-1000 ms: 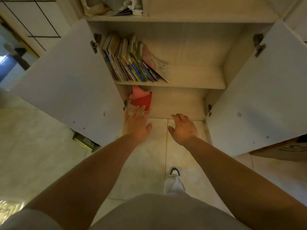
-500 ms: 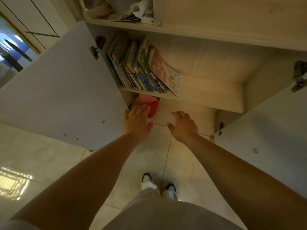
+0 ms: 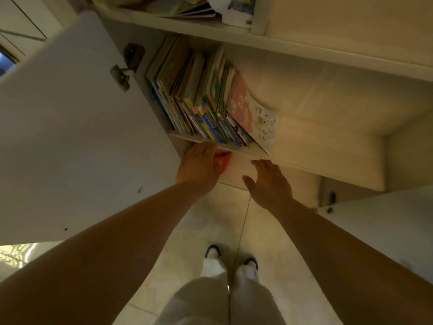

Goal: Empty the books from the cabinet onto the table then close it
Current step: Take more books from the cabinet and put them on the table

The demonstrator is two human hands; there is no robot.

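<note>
Both arms bare, stretched forward and down. Left hand (image 3: 199, 163) back-up, fingers straight and close together, tips hidden from view. Right hand (image 3: 269, 184) just beside it, a little nearer the body, back-up, fingers relaxed and slightly spread, thumb out toward the left hand. Neither hand grips anything. Hands apart, not touching

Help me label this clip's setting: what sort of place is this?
Probably a room in a home. A white cabinet with its door swung open holds a leaning row of colourful, picture-book-like books, loose papers are piled on the shelf above, and the floor is pale tile.
</note>
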